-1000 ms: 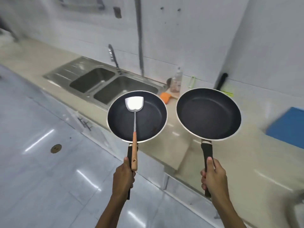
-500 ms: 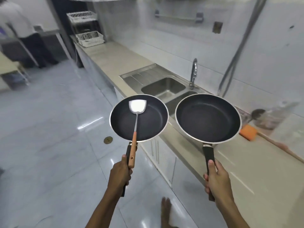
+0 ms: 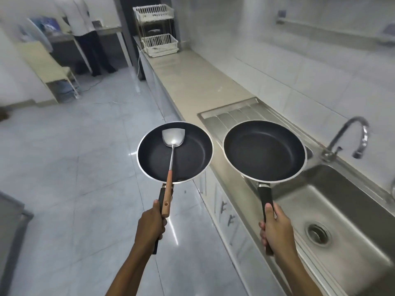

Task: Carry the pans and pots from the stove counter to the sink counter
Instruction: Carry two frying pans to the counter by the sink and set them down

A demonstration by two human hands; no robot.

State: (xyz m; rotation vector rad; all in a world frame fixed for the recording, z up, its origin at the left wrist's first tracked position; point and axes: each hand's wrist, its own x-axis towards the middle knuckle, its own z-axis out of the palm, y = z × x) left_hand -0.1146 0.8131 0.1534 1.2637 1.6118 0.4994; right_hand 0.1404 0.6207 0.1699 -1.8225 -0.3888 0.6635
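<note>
While both hands are busy, each carries one dark non-stick pan by its black handle.
Left hand (image 3: 150, 224): clenched round the handle of the smaller pan (image 3: 188, 154), and pinning the wooden grip of a metal spatula (image 3: 172, 146) against that handle.
Spatula: its steel blade lies inside the smaller pan, near the far rim; the shaft runs back over the near rim to the hand.
Smaller pan: held level in the air above the tiled floor (image 3: 70, 167), just beside the bench edge.
Right hand (image 3: 275, 229): clenched round the handle of the larger pan (image 3: 265, 150), thumb laid along the top.
Larger pan: held level in the air over the bench (image 3: 192, 82), above the ribbed drainer and the near corner of the steel sink (image 3: 342, 210).
Pans: side by side, rims close but apart.
Tap (image 3: 346, 137): behind the sink, spout curving right.
Far end of bench: a white wire dish rack (image 3: 157, 30) stands there.
Background: a person (image 3: 85, 33) stands at a table, blurred.
</note>
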